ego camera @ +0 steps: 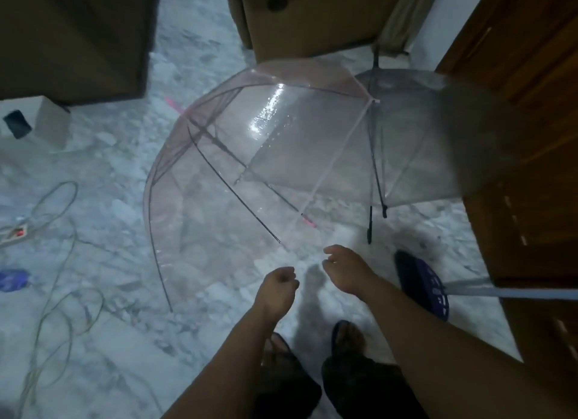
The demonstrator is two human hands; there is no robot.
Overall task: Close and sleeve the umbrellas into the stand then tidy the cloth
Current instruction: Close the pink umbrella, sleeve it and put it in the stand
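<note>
Both of my bare forearms reach forward from the bottom edge, above my two feet in dark sandals (344,340) on a pale marbled floor (109,340). My left hand (279,285) hangs with its fingers loosely curled toward the palm, holding nothing. My right hand (345,270) is just beside it and a little farther forward, fingers relaxed and slightly bent, also holding nothing; its fingertips are near the closest rim of an open clear umbrella with pink trim (250,168), though I cannot tell whether they touch it. That umbrella lies on its side on the floor ahead of me, canopy spread wide, dark ribs showing through the plastic and a bright glare on its top panel. Behind it to the right, partly overlapped by it, a second open clear umbrella with black ribs (413,137) lies against a wooden door (516,137). A dark purple slotted basket (422,284) sits near the door on my right. Cardboard boxes (312,18) stand beyond the umbrellas, and loose cables (56,262) trail over the floor at left.
</note>
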